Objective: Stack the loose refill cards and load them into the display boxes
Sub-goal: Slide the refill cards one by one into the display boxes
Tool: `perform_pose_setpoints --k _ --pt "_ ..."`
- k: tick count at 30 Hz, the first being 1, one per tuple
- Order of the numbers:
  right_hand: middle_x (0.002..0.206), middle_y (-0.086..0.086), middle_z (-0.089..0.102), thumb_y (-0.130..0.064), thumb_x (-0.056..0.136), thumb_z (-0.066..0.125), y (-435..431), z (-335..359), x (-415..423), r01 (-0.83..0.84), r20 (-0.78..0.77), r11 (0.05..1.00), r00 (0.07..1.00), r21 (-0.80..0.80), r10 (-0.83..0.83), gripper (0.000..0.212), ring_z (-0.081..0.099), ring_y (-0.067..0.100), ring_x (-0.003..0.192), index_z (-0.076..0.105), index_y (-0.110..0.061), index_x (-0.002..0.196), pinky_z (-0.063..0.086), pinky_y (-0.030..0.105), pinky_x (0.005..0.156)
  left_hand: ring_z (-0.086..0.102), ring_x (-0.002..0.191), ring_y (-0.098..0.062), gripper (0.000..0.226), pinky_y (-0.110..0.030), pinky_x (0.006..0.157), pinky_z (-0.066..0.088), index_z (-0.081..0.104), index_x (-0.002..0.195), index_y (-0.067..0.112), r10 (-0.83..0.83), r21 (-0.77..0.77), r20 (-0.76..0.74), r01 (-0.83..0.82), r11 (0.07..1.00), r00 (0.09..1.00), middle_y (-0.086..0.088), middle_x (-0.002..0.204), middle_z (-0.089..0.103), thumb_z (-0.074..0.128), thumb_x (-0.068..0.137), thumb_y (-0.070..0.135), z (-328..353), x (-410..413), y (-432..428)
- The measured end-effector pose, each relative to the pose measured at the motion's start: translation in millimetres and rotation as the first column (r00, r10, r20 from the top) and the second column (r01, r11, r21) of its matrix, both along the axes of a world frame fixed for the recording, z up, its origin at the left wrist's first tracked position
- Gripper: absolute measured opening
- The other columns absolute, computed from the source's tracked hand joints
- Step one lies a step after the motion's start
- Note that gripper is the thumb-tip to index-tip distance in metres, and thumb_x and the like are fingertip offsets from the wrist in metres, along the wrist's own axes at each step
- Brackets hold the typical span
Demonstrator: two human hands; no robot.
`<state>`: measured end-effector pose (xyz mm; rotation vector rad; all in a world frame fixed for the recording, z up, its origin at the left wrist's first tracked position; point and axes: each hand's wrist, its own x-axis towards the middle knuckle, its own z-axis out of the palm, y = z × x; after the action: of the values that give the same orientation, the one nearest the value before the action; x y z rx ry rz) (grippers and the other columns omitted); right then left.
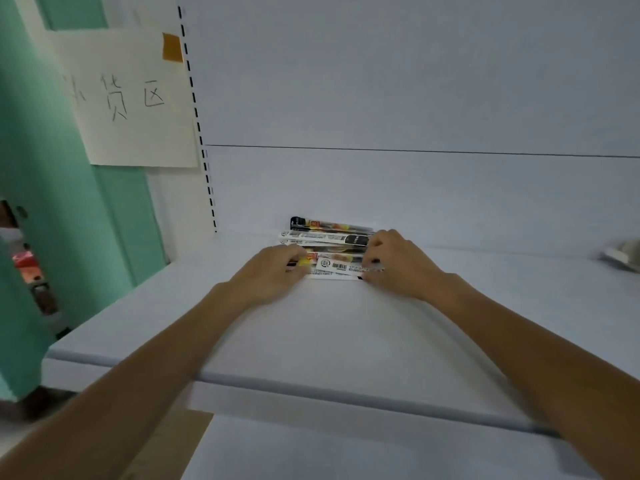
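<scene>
White and smooth, the shelf (346, 323) holds the refill cards (337, 263). They lie flat near the back wall (381, 188), side by side and partly on top of each other, not yet in a neat pile. The left hand (273, 268) bends its fingers over the left end of the near cards. The right hand (398, 261) bends its fingers over the right end, with its thumb at the front edge. Both hands seem to pinch the same few cards from the two ends. More cards lie just behind them, close to the wall.

I think this is the stacking step, and it has only just begun. The next move needs both hands to push the ends in so the cards line up, then gather the ones behind too. The cards look thin and slippery, so a soft squeeze may let them slide apart. No display box shows here, so one must be found before loading. A paper sign (131, 98) hangs on the left.
</scene>
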<state>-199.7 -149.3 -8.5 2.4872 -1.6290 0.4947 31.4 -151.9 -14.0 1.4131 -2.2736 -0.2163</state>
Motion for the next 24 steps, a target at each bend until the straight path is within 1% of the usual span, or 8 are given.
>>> perform_pose_setpoints --k 4,7,10,12,15,17,20,24 --pt "0.113 0.003 0.056 -0.024 0.088 0.058 3.6 -2.7 20.8 -0.155 0.067 0.986 0.986 0.063 0.151 0.022 0.047 0.017 0.108 0.069 -0.016 0.105 0.037 0.026 0.089 0.056 0.1 -0.018 0.029 -0.037 0.089 0.045 0.059 0.112 0.017 -0.031 -0.025 0.055 0.032 0.999 0.998 0.003 0.111 0.062 0.05 0.093 0.036 -4.1 4.7 -1.1" --pt "0.11 0.003 0.062 -0.024 0.093 0.053 1.8 4.1 38.8 -0.241 0.115 0.959 0.967 0.148 0.225 0.024 0.052 0.016 0.104 0.069 -0.017 0.11 0.038 0.028 0.091 0.052 0.105 -0.015 0.03 -0.032 0.086 0.043 0.058 0.116 0.022 -0.049 -0.037 0.163 0.056 0.998 0.985 0.006 0.114 0.058 0.051 0.092 0.038 -1.1 9.6 -1.2" --pt "0.105 0.002 0.066 -0.027 0.091 0.056 -1.7 15.1 32.9 -0.14 0.211 0.975 0.972 0.171 0.102 0.021 0.057 0.017 0.099 0.068 -0.02 0.107 0.045 0.034 0.092 0.051 0.108 -0.015 0.024 -0.03 0.086 0.041 0.061 0.114 0.025 -0.056 -0.08 0.198 0.073 0.994 0.979 0.006 0.114 0.056 0.052 0.093 0.031 -0.6 17.1 0.6" --pt "0.091 0.003 0.064 -0.024 0.087 0.061 -2.4 14.8 20.4 -0.049 0.156 0.98 0.988 0.191 0.019 0.008 0.057 0.021 0.088 0.068 -0.023 0.092 0.048 0.038 0.085 0.052 0.107 -0.014 0.023 -0.025 0.082 0.038 0.063 0.113 0.023 -0.063 -0.089 0.184 0.08 0.993 0.981 0.007 0.113 0.056 0.052 0.093 0.024 -0.2 23.2 2.3" --pt "0.101 0.002 0.063 -0.019 0.087 0.061 -1.1 7.6 11.2 0.026 0.066 0.979 0.997 0.202 -0.04 0.018 0.056 0.019 0.092 0.067 -0.014 0.102 0.047 0.036 0.084 0.051 0.108 -0.015 0.024 -0.027 0.085 0.039 0.064 0.114 0.021 -0.072 -0.075 0.177 0.086 0.993 0.982 0.006 0.115 0.055 0.052 0.092 0.023 -2.1 30.7 5.7" --pt "0.098 -0.001 0.063 -0.021 0.09 0.056 0.1 6.5 12.6 0.05 0.014 0.989 0.999 0.142 -0.052 0.015 0.055 0.018 0.091 0.068 -0.015 0.097 0.046 0.032 0.078 0.047 0.113 -0.015 0.026 -0.03 0.092 0.039 0.063 0.116 0.025 -0.046 -0.079 0.171 0.06 0.995 0.984 0.005 0.119 0.052 0.051 0.093 0.028 -5.4 33.8 7.8" --pt "0.081 0.0 0.059 -0.016 0.09 0.045 3.5 7.6 14.9 0.12 -0.004 0.993 0.993 0.005 -0.12 0.025 0.054 0.021 0.079 0.056 -0.016 0.068 0.035 0.026 0.058 0.044 0.115 -0.01 0.026 -0.024 0.092 0.037 0.059 0.117 0.024 -0.045 -0.064 0.164 0.056 0.996 0.985 0.007 0.121 0.049 0.049 0.094 0.028 -7.6 34.2 7.9" --pt "0.074 0.002 0.057 -0.013 0.089 0.045 11.7 6.4 8.7 0.158 0.135 0.984 0.98 -0.086 -0.146 0.024 0.051 0.021 0.069 0.058 -0.009 0.069 0.031 0.025 0.052 0.049 0.118 -0.015 0.034 -0.031 0.098 0.04 0.048 0.128 0.018 -0.111 0.06 0.128 0.104 0.993 0.986 0.002 0.128 0.052 0.045 0.095 0.018 -5.0 26.4 8.0"
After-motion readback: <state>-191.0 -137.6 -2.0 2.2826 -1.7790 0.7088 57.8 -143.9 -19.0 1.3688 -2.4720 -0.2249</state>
